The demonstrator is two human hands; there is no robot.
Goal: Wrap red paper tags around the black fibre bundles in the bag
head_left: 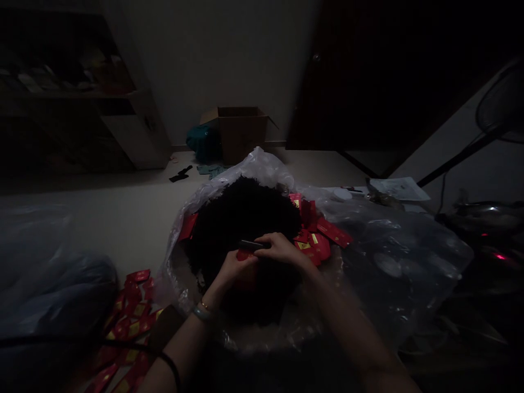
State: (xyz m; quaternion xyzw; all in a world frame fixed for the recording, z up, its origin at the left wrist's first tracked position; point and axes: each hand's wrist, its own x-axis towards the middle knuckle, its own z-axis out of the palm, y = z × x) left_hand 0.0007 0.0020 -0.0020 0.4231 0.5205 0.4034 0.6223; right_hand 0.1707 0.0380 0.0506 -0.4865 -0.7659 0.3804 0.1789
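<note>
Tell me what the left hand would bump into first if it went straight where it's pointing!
Probably the dark bar in the right hand, just ahead of the left hand and the red packet it holds. The picture is dim, so how close they are is hard to tell.

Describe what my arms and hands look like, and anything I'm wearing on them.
Your left hand and right hand are ungloved, and no sleeves show on your forearms. Your left wrist has a thin gold-coloured bracelet and a thicker, pale greyish bangle. Your right wrist looks bare. It's too dim to make out rings.
</note>
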